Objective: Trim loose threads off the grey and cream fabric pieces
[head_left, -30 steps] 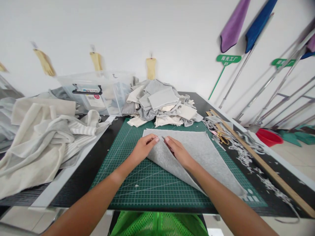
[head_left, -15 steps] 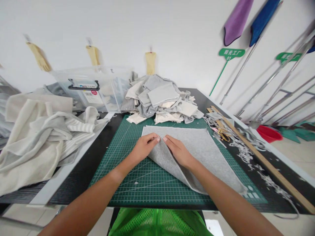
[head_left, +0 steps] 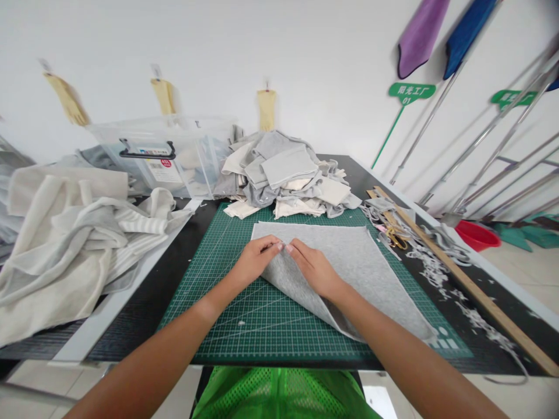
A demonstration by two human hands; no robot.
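With fingertips of left hand point(head_left: 258, 260) and right hand point(head_left: 315, 270) nearly together, pinching a raised edge of grey cloth point(head_left: 353, 256), laid on the green cutting mat point(head_left: 227, 334); probably to bring that edge clear of the mat. Impossible to see inside the right palm. Beyond the mat's far-left corner, on a clear box point(head_left: 131, 173), a label point(head_left: 161, 173) reading "45L". Beyond its far-right corner, a green sign point(head_left: 411, 91): "阳光工厂 01".
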